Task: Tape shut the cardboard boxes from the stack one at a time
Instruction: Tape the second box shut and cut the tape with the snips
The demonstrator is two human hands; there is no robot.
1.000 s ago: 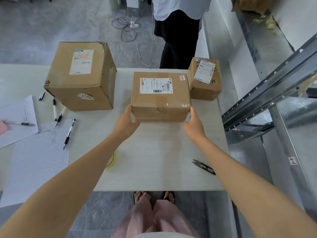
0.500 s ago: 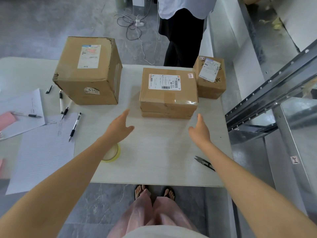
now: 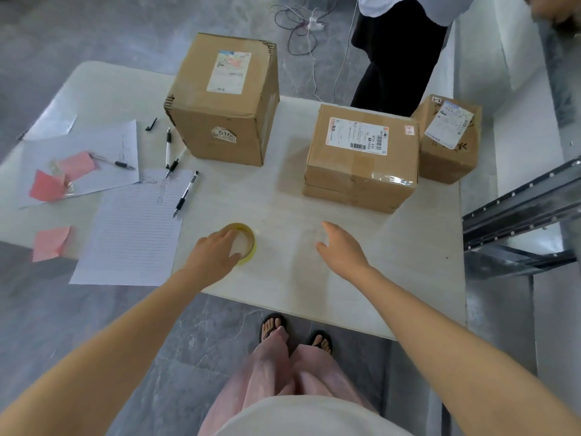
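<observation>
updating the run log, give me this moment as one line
left hand on tape roll | right hand open over table | box stack untouched

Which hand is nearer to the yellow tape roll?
Left. The left hand covers the tape roll's left edge; the right hand is apart, over the table to the roll's right.

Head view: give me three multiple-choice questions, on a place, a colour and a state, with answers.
1. The tape roll lies: A on the large box; B on the table, partly under the left hand; C on the floor.
2. The paper slips are: A green; B blue; C pink.
3. The right hand is: A gripping a pen; B lifting a box; C open, holding nothing.
Key: B, its rim shows beside that hand; C, each slip is pink; C, fingers spread over the table.
</observation>
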